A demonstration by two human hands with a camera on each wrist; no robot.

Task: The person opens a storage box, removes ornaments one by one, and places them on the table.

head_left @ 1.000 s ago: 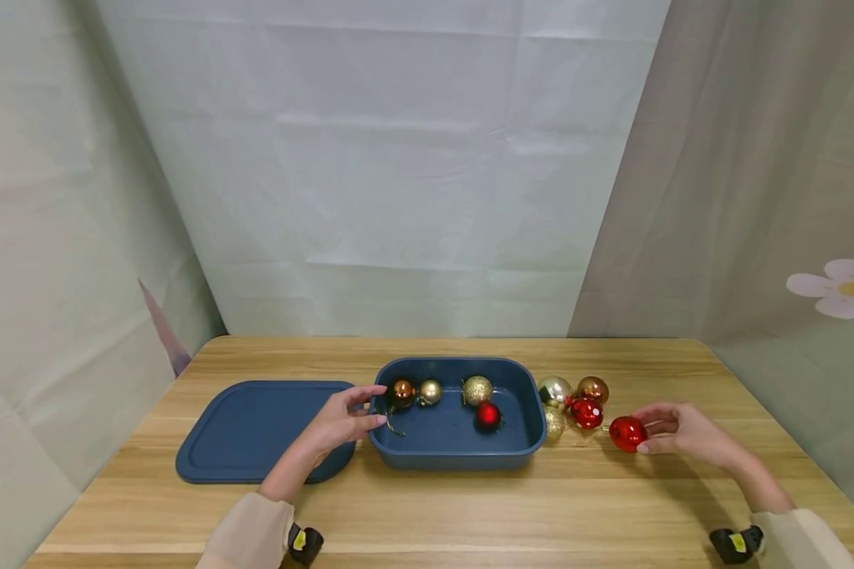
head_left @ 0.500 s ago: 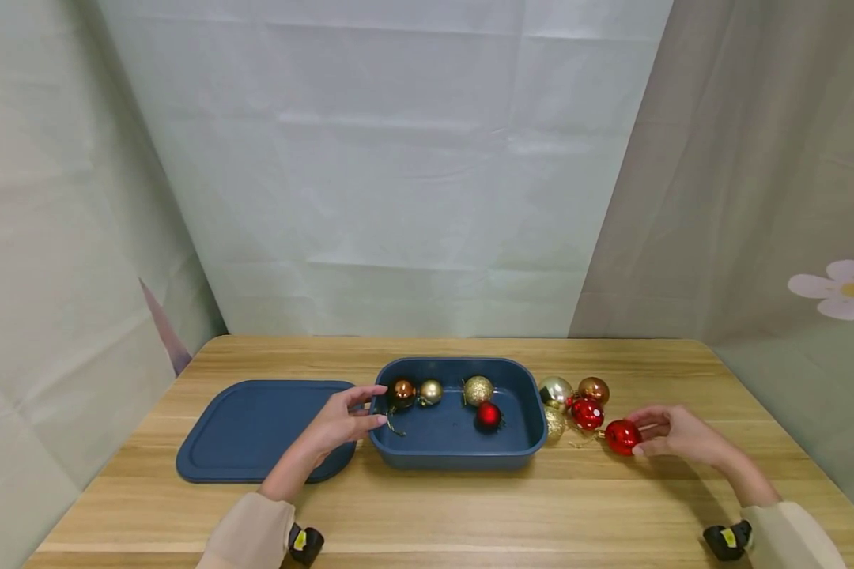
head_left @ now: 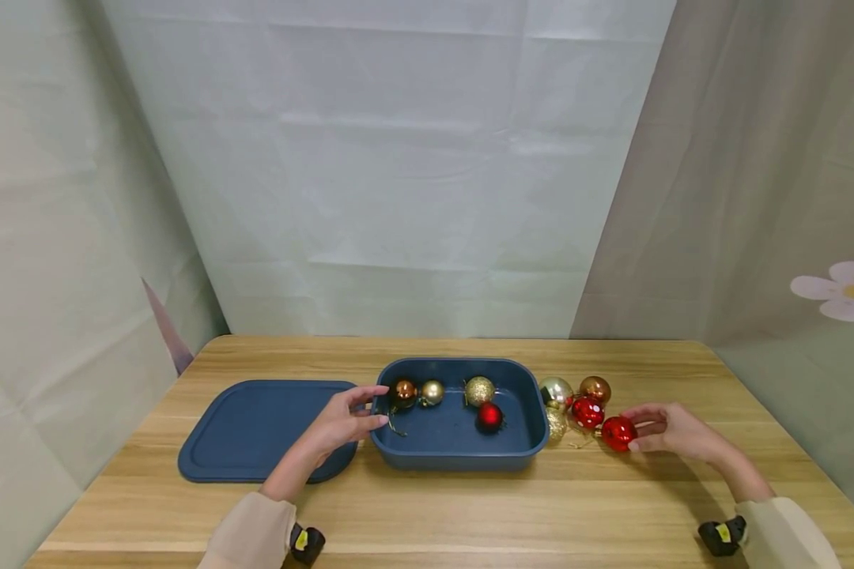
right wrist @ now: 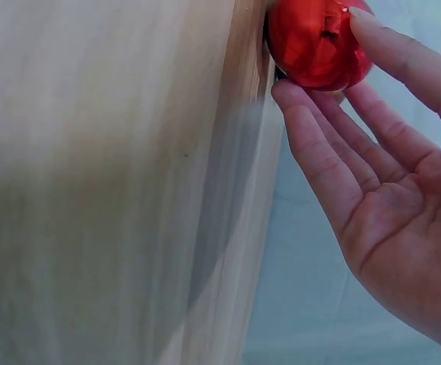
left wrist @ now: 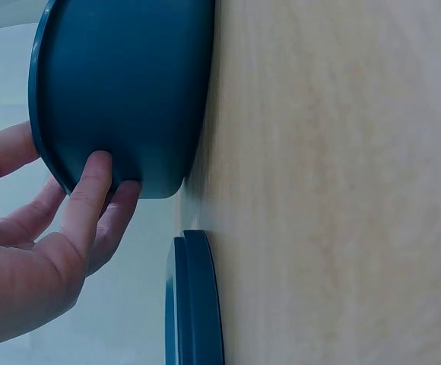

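Note:
A dark blue container (head_left: 462, 458) stands mid-table with a bronze bauble (head_left: 403, 391), a small gold one (head_left: 432, 391), a glittery gold one (head_left: 478, 390) and a red one (head_left: 489, 415) inside. My left hand (head_left: 359, 411) grips its left rim, thumb on one side and fingers against the outer wall (left wrist: 129, 76), as the left wrist view shows the left hand (left wrist: 76, 220). My right hand (head_left: 655, 431) pinches a shiny red bauble (head_left: 617, 433) on the table, right of the container. In the right wrist view that red bauble (right wrist: 315, 42) sits between the thumb and fingers of my right hand (right wrist: 342, 175).
The blue lid (head_left: 256, 431) lies flat left of the container. Several baubles cluster at the container's right side: silver-gold (head_left: 555, 390), bronze (head_left: 595, 389), red (head_left: 587, 412), glittery gold (head_left: 555, 424). The wooden table (head_left: 470, 514) is bordered by pale curtains.
My right hand has moved the shiny red bauble a little left, closer to the cluster beside the container. The left hand has stayed on the rim.

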